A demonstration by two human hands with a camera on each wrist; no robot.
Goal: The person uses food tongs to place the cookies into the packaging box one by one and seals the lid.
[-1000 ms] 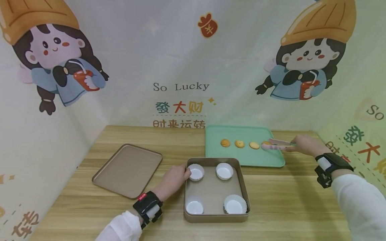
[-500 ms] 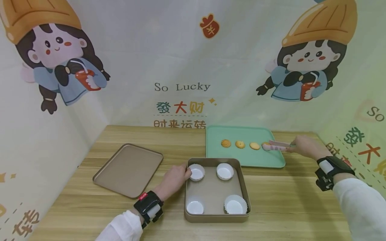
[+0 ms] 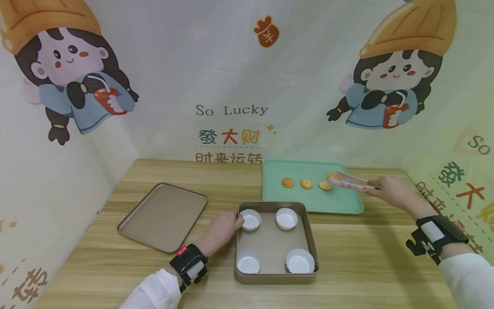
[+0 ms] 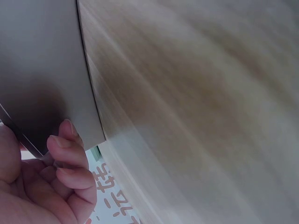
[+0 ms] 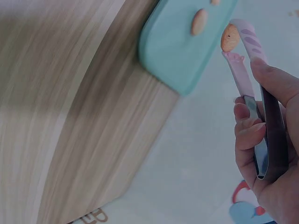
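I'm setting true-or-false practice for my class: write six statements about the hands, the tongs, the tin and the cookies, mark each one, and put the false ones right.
1. The right hand holds the tongs. True.
2. Four white cups stand inside the tin. True.
3. The tongs grip one of the white cups. False: they grip a cookie.
4. The left hand holds the tin by its edge. True.
5. The other three cookies lie inside the tin. False: they lie on the green tray.
6. The flat brown tray covers the tin. False: it lies on the table, apart from the tin.
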